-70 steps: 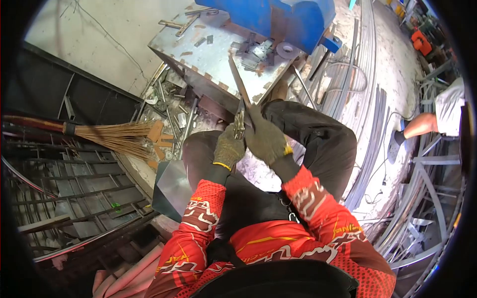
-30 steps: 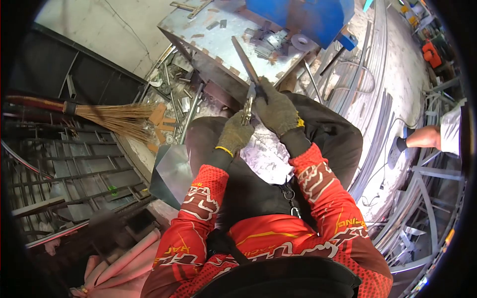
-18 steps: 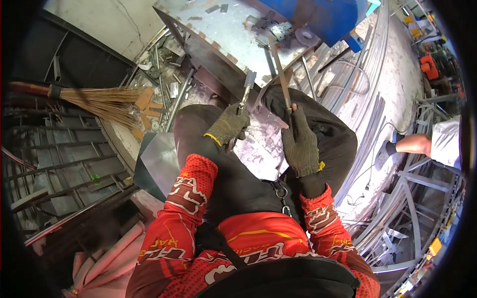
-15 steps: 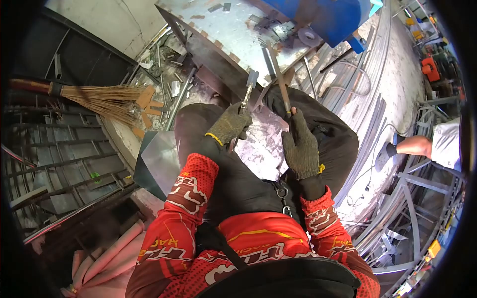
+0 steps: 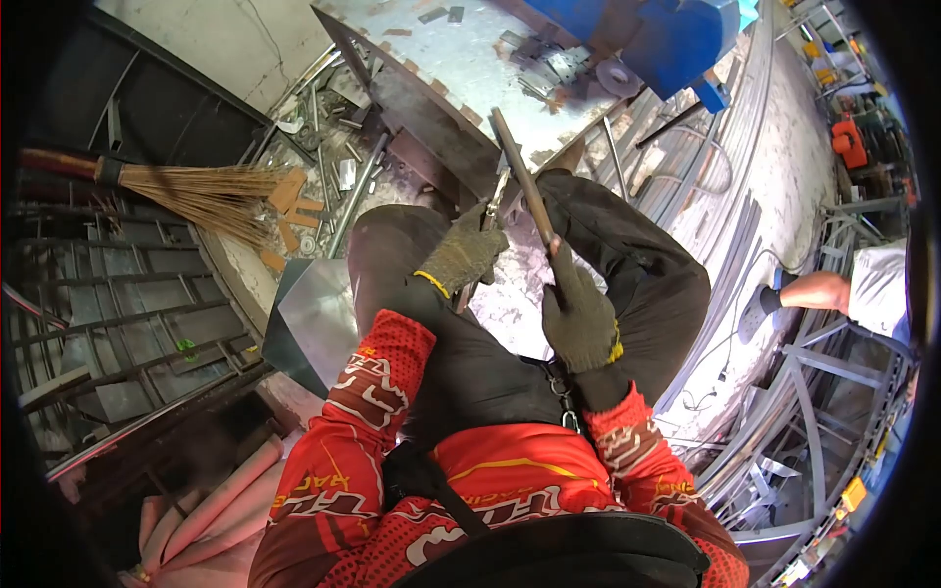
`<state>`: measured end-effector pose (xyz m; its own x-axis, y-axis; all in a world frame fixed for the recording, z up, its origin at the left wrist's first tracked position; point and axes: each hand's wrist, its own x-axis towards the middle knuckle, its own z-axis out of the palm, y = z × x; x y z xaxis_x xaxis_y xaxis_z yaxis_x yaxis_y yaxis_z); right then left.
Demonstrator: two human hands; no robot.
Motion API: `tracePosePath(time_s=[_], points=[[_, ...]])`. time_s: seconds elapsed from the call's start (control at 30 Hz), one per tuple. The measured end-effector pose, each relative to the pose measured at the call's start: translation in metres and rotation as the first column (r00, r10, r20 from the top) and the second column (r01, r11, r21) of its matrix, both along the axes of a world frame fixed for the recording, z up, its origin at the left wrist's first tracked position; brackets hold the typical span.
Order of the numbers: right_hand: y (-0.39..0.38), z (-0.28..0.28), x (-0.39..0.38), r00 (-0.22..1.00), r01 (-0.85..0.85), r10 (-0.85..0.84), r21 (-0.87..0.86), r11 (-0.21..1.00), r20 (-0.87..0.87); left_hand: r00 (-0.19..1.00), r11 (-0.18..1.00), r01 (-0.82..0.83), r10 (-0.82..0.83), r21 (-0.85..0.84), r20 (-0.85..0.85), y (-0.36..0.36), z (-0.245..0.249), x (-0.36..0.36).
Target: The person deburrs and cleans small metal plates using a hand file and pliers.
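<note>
I sit with both knees up, wearing knit work gloves and red patterned sleeves. My left hand (image 5: 466,257) grips a small flat metal piece (image 5: 497,192) that sticks up from the fist. My right hand (image 5: 580,316) is closed around the lower end of a long flat metal strip (image 5: 520,176), which slants up and to the left toward the steel worktable (image 5: 461,69). The strip's upper part passes close beside the small piece in the left hand; I cannot tell whether they touch.
Small metal offcuts lie on the worktable below a blue machine (image 5: 676,34). A broom (image 5: 186,186) lies at left above dark metal grilles (image 5: 127,333). A sheet-metal pan (image 5: 314,323) stands by my left knee. Bent bars (image 5: 730,225) lie right; another person's arm (image 5: 828,286) shows there.
My hands first held the strip and small piece together, then parted. My right hand has since slid lower, and the strip now tilts left, back beside the piece.
</note>
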<state>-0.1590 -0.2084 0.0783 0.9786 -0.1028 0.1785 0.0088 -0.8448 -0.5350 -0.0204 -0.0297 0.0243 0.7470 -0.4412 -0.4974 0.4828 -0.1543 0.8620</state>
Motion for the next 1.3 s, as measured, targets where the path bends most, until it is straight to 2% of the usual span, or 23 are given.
tracePosePath(time_s=[0.03, 0.1, 0.23, 0.27, 0.3, 0.33, 0.37, 0.4, 0.43, 0.57, 0.63, 0.7, 0.73, 0.77, 0.8, 0.87, 0.9, 1.03, 1.13, 1.2, 1.23, 1.3], points=[[0.002, -0.005, 0.008, 1.0, 0.005, -0.005, 0.0, 1.0, -0.002, 1.0, 1.0, 0.005, -0.005, 0.0, -0.002, -0.001, 0.001, -0.002], [0.003, -0.013, 0.04, 0.983, -0.016, 0.025, -0.049, 0.999, 0.182, 0.998, 1.0, -0.011, 0.01, 0.015, 0.063, -0.002, 0.003, -0.003], [0.007, -0.013, 0.074, 0.99, -0.013, 0.017, -0.029, 0.999, 0.137, 0.993, 0.998, -0.048, 0.053, -0.042, 0.105, 0.001, -0.02, -0.003], [0.007, -0.01, 0.07, 0.99, -0.015, 0.019, -0.032, 0.999, 0.141, 0.958, 0.999, 0.034, -0.03, -0.008, 0.286, 0.005, -0.045, -0.002], [0.008, -0.007, 0.058, 0.99, -0.013, 0.019, -0.043, 0.999, 0.138, 0.885, 0.994, 0.107, -0.113, 0.04, 0.452, 0.006, -0.041, -0.001], [0.009, -0.004, 0.044, 0.991, -0.012, 0.019, -0.053, 0.999, 0.135, 0.885, 0.994, 0.103, -0.108, 0.037, 0.453, 0.006, -0.038, -0.001], [0.005, -0.003, 0.026, 0.999, -0.02, 0.022, -0.061, 0.998, 0.025, 0.974, 0.999, 0.046, -0.05, 0.027, 0.221, 0.001, -0.001, -0.003], [0.003, -0.001, 0.004, 0.999, -0.025, 0.026, -0.067, 0.997, 0.02, 0.999, 1.0, -0.012, 0.012, 0.028, -0.031, -0.001, 0.018, -0.005], [0.002, 0.002, -0.017, 1.0, -0.026, 0.026, -0.052, 0.998, 0.005, 0.999, 1.0, -0.014, 0.015, 0.022, -0.038, -0.002, 0.014, -0.006], [-0.002, 0.015, -0.029, 0.999, -0.039, 0.039, -0.021, 0.999, -0.028, 0.995, 0.997, -0.033, 0.026, 0.075, 0.098, -0.004, -0.001, -0.008], [-0.004, 0.008, 0.003, 0.999, -0.039, 0.041, -0.069, 0.997, 0.034, 0.987, 0.993, -0.055, 0.039, 0.1, 0.154, -0.005, -0.029, -0.006], [0.001, 0.002, 0.043, 0.994, -0.042, 0.052, -0.11, 0.993, 0.094, 0.9, 0.992, 0.055, -0.097, 0.11, 0.424, -0.002, -0.086, -0.005], [0.004, 0.0, 0.062, 0.996, 0.002, 0.01, -0.131, 0.991, 0.093, 0.898, 0.992, 0.057, -0.101, 0.114, 0.429, -0.003, -0.058, -0.007], [0.006, 0.0, 0.072, 0.995, 0.046, -0.032, -0.153, 0.987, 0.093, 0.963, 0.993, 0.017, -0.048, 0.117, 0.265, -0.006, -0.007, -0.011], [0.005, 0.001, 0.073, 0.995, 0.049, -0.034, -0.153, 0.987, 0.098, 0.996, 0.992, -0.021, 0.009, 0.127, 0.09, -0.008, 0.023, -0.012], [0.001, 0.004, 0.074, 0.992, 0.056, -0.05, -0.044, 0.997, 0.112, 0.995, 0.994, -0.032, 0.022, 0.106, 0.099, -0.008, 0.012, -0.007], [-0.003, 0.005, 0.062, 0.997, 0.079, -0.078, -0.043, 0.996, 0.019, 0.995, 0.995, -0.042, 0.033, 0.089, 0.099, -0.007, 0.01, -0.008], [-0.017, 0.008, -0.01, 0.999, 0.034, -0.035, -0.092, 0.995, -0.009, 0.997, 0.997, -0.072, 0.072, 0.003, -0.007, -0.006, 0.012, -0.006], [-0.022, 0.008, -0.038, 0.997, 0.06, -0.06, -0.002, 0.998, -0.058, 0.997, 0.997, -0.035, 0.029, 0.069, 0.073, -0.008, 0.012, -0.002], [-0.023, -0.002, -0.039, 0.99, 0.046, -0.069, 0.182, 0.982, 0.125, 0.992, 0.996, -0.047, 0.039, 0.07, 0.116, -0.005, 0.015, -0.002], [-0.025, -0.006, -0.038, 0.988, 0.044, -0.071, 0.191, 0.981, 0.134, 0.991, 0.996, -0.048, 0.038, 0.078, 0.126, -0.004, 0.011, -0.001], [-0.027, -0.01, -0.029, 0.977, 0.022, -0.076, 0.259, 0.966, 0.2, 0.927, 0.984, -0.123, 0.066, 0.131, 0.37, -0.003, 0.003, -0.001]])
